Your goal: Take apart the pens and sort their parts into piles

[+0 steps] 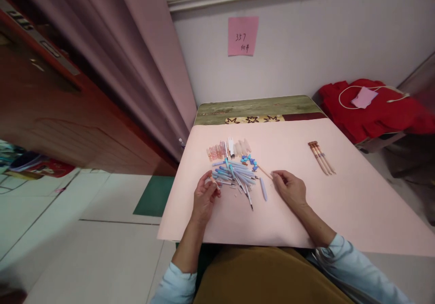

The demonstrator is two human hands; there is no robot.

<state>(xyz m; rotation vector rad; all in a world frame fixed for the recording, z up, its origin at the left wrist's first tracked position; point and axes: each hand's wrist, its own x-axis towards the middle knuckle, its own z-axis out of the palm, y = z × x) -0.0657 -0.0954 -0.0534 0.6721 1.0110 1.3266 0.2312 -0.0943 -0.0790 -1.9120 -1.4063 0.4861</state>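
My left hand [205, 196] is closed at the left of the pile, pinching a short peach-coloured pen part [214, 182]. My right hand [288, 187] is closed on the near end of a slim beige pen barrel [265, 171], which points up and left toward the pile. Between the hands lies a heap of blue and lilac pen parts [234, 172], some with dark tips. Small blue caps [249, 160] sit at its upper right. One lilac barrel [263, 189] lies apart, left of my right hand.
Pink patterned barrels [216, 151], white refills [231, 146] and pale barrels [242, 147] lie in rows behind the heap. Several brown-capped pens [321, 157] lie together at the right of the pink-covered table [285, 227]. Red cloth [384, 113] with a white cable is beyond the right edge.
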